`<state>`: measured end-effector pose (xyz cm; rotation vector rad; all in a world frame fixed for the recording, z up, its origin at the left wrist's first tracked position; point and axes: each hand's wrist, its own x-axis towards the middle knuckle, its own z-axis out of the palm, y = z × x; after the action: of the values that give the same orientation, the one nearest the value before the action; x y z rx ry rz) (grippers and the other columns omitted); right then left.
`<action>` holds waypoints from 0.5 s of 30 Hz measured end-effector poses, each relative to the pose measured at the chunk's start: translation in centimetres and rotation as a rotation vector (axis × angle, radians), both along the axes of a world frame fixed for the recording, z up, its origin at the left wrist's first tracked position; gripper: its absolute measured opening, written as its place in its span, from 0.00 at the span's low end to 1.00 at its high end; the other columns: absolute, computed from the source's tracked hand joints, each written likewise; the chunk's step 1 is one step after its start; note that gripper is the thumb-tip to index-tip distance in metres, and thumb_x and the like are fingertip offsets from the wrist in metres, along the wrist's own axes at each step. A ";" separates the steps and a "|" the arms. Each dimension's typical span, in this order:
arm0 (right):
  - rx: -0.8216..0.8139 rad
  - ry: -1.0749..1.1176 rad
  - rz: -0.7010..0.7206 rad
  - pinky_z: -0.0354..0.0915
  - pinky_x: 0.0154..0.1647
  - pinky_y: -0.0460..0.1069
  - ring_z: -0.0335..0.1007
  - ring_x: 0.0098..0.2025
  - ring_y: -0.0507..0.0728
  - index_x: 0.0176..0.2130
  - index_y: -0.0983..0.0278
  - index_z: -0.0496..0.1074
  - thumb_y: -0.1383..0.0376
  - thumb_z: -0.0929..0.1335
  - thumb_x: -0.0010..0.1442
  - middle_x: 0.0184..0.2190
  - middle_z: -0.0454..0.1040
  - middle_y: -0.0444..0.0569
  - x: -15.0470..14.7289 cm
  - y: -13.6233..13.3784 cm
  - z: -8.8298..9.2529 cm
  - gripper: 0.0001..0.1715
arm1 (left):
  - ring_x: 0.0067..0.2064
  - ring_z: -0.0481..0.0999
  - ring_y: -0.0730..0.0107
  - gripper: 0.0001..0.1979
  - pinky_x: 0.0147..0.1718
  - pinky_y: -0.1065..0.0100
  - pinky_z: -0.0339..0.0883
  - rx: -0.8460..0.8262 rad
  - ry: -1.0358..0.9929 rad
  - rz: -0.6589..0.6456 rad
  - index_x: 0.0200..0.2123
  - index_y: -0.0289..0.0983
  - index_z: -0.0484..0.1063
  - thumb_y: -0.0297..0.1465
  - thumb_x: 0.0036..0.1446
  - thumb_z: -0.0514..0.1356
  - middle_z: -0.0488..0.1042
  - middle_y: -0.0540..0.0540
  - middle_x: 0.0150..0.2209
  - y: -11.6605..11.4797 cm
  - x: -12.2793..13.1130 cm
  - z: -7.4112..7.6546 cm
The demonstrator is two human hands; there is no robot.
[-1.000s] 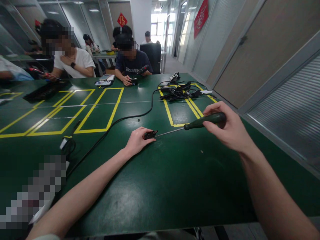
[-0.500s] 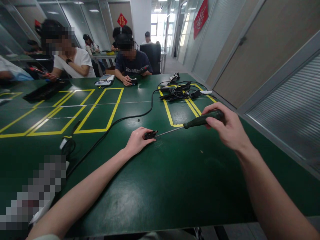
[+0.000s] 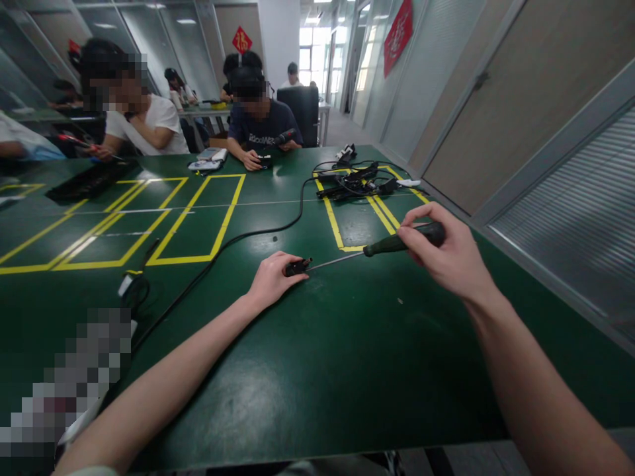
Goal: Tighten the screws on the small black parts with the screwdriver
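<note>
head view, right hand (image 3: 450,256) shifted on screwdriver (image 3: 384,245)

Yellow tape (image 3: 179,260) marks out boxes on the green table (image 3: 347,370), and a black cord (image 3: 238,236) curves across it. On the far side sit a person in a white shirt (image 3: 161,119) and another in a dark shirt (image 3: 270,119) — a black chair (image 3: 299,116) stands just behind the second. A red diamond-shaped sign (image 3: 242,40) hangs at the back; a larger red banner (image 3: 398,36) is on the right, near a wooden door (image 3: 526,86) — beside it, a window with blinds (image 3: 583,211).
</note>
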<state>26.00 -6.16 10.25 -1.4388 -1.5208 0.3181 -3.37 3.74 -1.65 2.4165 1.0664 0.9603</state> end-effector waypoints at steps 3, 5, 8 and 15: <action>0.072 -0.003 0.050 0.59 0.28 0.48 0.64 0.29 0.52 0.36 0.60 0.69 0.58 0.73 0.50 0.31 0.70 0.45 -0.3 -0.1 0.3 0.14 | 0.31 0.75 0.69 0.16 0.35 0.67 0.73 0.001 0.002 0.013 0.45 0.37 0.82 0.36 0.54 0.75 0.80 0.47 0.35 0.0 0.0 0.1; 0.086 -0.028 0.050 0.61 0.29 0.48 0.66 0.31 0.53 0.35 0.60 0.70 0.58 0.72 0.48 0.33 0.72 0.46 -0.4 -0.1 0.4 0.15 | 0.31 0.75 0.69 0.16 0.35 0.66 0.73 -0.004 0.003 0.019 0.45 0.37 0.82 0.36 0.54 0.75 0.80 0.47 0.35 0.0 0.0 0.1; 0.019 -0.056 -0.016 0.56 0.25 0.48 0.58 0.24 0.51 0.32 0.61 0.69 0.53 0.70 0.54 0.22 0.64 0.42 -0.6 -0.1 0.5 0.14 | 0.30 0.74 0.69 0.17 0.34 0.66 0.72 -0.014 0.002 0.030 0.45 0.37 0.82 0.36 0.54 0.75 0.80 0.46 0.35 0.0 0.0 0.1; 0.124 0.010 0.064 0.63 0.28 0.49 0.67 0.29 0.53 0.37 0.60 0.70 0.59 0.73 0.51 0.32 0.73 0.45 -0.5 0.0 -0.1 0.15 | 0.29 0.74 0.69 0.17 0.33 0.66 0.71 -0.052 -0.004 0.039 0.44 0.37 0.83 0.38 0.53 0.75 0.80 0.45 0.35 0.1 -0.1 0.2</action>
<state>25.49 -6.19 10.19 -1.2912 -1.5534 0.2648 -3.43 3.82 -1.43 2.3595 1.1276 0.9372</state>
